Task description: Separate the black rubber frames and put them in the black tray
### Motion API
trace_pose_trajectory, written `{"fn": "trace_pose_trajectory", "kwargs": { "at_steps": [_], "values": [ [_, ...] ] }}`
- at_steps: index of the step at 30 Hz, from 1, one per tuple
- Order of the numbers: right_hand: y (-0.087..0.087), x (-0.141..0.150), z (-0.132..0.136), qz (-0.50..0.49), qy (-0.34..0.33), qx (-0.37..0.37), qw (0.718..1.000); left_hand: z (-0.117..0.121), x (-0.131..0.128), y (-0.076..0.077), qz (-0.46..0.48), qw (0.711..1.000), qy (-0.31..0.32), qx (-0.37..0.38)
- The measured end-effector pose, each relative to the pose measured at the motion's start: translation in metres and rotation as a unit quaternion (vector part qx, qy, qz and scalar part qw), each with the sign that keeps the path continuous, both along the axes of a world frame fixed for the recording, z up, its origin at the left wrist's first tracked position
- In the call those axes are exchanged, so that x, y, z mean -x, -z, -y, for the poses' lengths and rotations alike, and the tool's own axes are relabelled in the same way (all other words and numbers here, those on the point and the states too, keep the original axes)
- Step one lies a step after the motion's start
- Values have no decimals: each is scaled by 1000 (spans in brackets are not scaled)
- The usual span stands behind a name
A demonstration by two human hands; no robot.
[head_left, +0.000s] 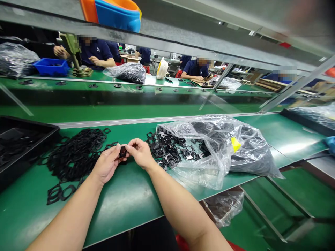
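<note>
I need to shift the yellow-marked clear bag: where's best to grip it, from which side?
Probably the slack film at the mouth of the bag, gathered from the near side: it lies in loose folds, while the right end bulges. Black parts lie at the opening.

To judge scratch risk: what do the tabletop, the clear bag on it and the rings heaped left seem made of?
Tabletop: green sheet, perhaps laminate, glossy by its bright reflections.
Bag: shiny plastic film, see-through and wrinkled.
Rings: probably matte plastic, thin, black and uniform.

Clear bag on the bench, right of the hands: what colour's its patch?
Yellow; the patch on the bag shows best in the head view.
</note>
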State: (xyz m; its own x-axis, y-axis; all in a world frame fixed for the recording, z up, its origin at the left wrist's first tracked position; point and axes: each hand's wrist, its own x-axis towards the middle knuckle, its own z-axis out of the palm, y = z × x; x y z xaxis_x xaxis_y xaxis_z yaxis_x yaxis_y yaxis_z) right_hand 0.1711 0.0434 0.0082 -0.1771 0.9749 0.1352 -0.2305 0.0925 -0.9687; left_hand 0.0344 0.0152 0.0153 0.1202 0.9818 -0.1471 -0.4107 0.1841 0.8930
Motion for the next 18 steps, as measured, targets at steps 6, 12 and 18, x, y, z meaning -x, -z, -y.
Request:
{"fn": "trace_pose_trajectory", "kwargs": {
  "at_steps": [6, 12, 18],
  "values": [
    [-1, -1, -1, -78, -46, 108, 990, 1, -1, -3, -23, 1000, 14, -9],
    [-4, -4, -1, -80, -67, 103, 989, 1, 1, -5, 1, 1000, 19, 18],
    [-8, -1, 5, -52, -89, 62, 993, 1, 0, -6, 5, 998, 16, 58]
  ]
}}
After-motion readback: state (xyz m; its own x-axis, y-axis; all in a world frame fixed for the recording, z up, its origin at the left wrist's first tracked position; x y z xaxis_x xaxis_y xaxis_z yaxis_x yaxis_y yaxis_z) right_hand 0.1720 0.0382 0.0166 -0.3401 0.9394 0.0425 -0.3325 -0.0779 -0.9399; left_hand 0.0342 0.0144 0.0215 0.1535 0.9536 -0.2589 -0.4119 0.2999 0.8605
